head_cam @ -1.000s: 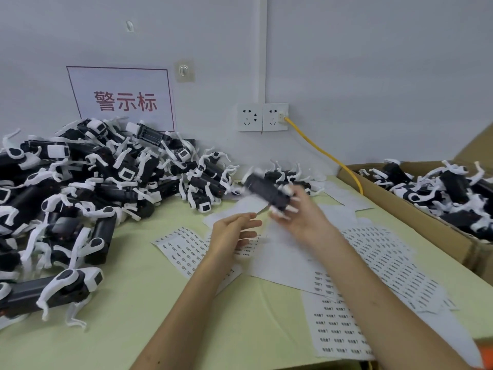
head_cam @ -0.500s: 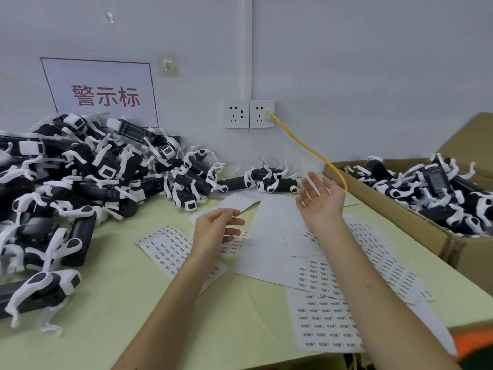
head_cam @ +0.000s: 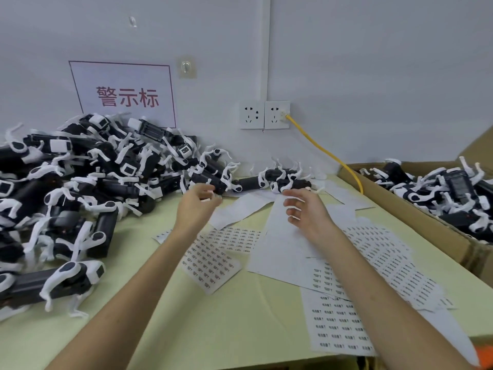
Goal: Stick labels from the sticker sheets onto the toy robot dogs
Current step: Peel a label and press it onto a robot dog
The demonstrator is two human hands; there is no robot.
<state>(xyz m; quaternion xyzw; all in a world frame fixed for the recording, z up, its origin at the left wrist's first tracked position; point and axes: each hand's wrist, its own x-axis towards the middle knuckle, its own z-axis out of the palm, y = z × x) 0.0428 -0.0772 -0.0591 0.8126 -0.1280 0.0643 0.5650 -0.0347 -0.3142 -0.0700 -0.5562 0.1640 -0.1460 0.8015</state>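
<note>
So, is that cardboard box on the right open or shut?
Open. The cardboard box has its flap folded up and back, and toy robot dogs lie piled in plain view inside it.

Black-white toy dogs (head_cam: 93,177) heaped left, sticker sheets (head_cam: 338,324) scattered

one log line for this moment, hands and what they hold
left hand: raised near dog pile, blurred, hold unclear | right hand: relaxed, empty, above sheets | no dog held

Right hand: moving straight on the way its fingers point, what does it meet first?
Probably the toy robot dogs lying by the wall, just beyond the right hand. Depth is unclear from one view.
</note>
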